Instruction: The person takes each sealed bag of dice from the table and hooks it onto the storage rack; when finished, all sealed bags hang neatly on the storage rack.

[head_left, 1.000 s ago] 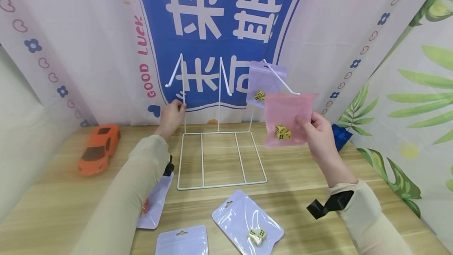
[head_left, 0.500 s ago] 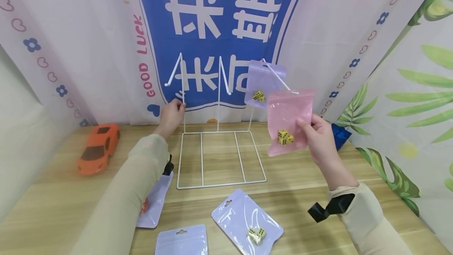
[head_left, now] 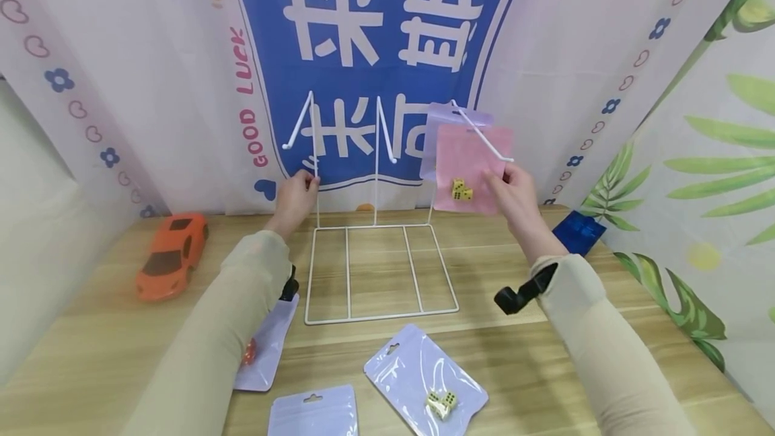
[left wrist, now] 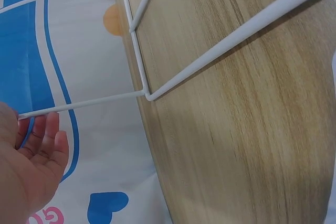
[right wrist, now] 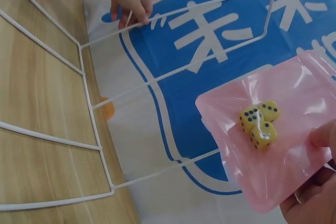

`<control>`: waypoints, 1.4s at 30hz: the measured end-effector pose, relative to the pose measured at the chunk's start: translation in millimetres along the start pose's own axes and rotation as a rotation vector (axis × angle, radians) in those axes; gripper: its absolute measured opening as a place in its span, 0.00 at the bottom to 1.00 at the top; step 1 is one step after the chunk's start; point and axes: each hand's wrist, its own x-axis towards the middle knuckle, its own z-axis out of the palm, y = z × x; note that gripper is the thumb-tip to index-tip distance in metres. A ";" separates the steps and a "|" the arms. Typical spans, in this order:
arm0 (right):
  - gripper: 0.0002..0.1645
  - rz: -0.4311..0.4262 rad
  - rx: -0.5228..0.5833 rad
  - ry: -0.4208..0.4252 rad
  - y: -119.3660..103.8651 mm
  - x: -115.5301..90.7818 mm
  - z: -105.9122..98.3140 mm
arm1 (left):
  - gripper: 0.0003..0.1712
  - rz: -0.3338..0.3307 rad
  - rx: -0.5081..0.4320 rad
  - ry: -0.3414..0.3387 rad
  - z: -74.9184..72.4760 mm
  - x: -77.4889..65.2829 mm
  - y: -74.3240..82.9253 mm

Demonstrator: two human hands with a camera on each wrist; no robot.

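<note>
My right hand [head_left: 517, 197] pinches the right edge of a pink zip bag [head_left: 451, 157] between thumb and fingers. Yellow dice [right wrist: 258, 121] show through the bag. The right hook [head_left: 487, 140] of a white wire rack [head_left: 381, 319] appears to pass through the hole near the bag's top. Behind it, on the same hook, hangs a lilac zip bag [head_left: 428, 147], mostly covered. My left hand [head_left: 294, 202] holds the rack's left upright wire, its fingers curled around it in the left wrist view. The left hook [head_left: 297, 123] and middle hook [head_left: 385, 130] bear nothing.
A lilac bag with yellow dice [head_left: 406, 369] lies in front of the rack. Another lilac bag [head_left: 311, 416] is cut off at the lower edge, and a third [head_left: 266, 362] lies partly under my left arm. An orange toy car [head_left: 172, 258] stands left; a blue packet [head_left: 578, 233] lies right.
My right hand has moved the pink bag up, left and back, from the hook's tip to farther along it, in front of the hanging lilac bag. The left hand stays on the wire.
</note>
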 end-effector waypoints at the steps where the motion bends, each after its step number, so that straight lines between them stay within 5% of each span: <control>1: 0.13 0.000 0.000 0.005 0.2 3.3 1.5 | 0.15 0.001 0.001 0.001 -0.1 0.1 0.3; 19: 0.11 0.124 0.027 0.068 -3.7 32.5 20.5 | 0.14 -0.027 -0.006 -0.007 2.1 -1.1 1.9; 26: 0.09 0.037 -0.042 -0.002 2.6 29.6 17.0 | 0.15 -0.030 -0.011 -0.006 1.1 -1.1 2.3; 31: 0.19 0.047 -0.066 -0.091 21.1 10.5 5.8 | 0.14 -0.024 -0.024 0.000 0.2 -0.5 3.6; 36: 0.17 0.045 -0.127 -0.214 50.4 -23.0 -0.9 | 0.14 -0.036 -0.031 -0.002 -0.6 -0.2 4.2; 42: 0.10 -0.098 -0.361 -0.657 66.4 -79.2 7.8 | 0.15 -0.052 -0.025 -0.017 1.4 -0.3 3.7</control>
